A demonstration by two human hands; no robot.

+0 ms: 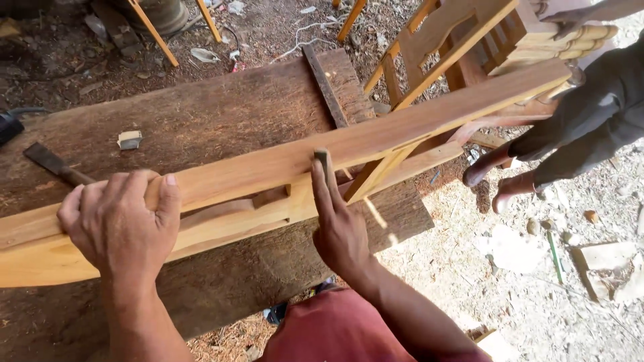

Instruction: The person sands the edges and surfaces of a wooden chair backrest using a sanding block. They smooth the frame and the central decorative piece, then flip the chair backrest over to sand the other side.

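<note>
Item: unfinished wooden frame [416,124], pale timber, laid slantwise across a dark slab table [221,114] and reaching past its far edge.

Upper rail [268,167]: clasped near its close end by the left hand [117,221]; grip wrapped over the top edge, fingers curled behind, thumb in front.

Lower rail [221,231]: lay just beneath the upper one, joined to it by a short block [272,196] and a slanted brace [379,171]. Both appeared seated in their cuts.

Peg [323,159]: small wooden sliver, stood upright at the upper rail's face, its top proud of the wood. Judged not yet driven home or trimmed.

Right hand [339,228]: laid flat up the lower rail, fingers straight and pressed together, forefinger tip touching the peg. Thumb hidden, so could not tell whether the grip pinched the peg or merely steadied it.

Far end: steadied by another person's hand [537,141] in a dark sleeve; bare feet [496,181] on the ground below. Slatted section [469,33] already assembled there.

Also present: chisel [54,164] with dark blade, resting on the table behind the left hand; small offcut [129,139] farther back, well apart from the frame; chips and scraps scattered on the ground.

Condition: rails, brace and block fitted; surfaces bare and unfinished; peg left standing
</note>
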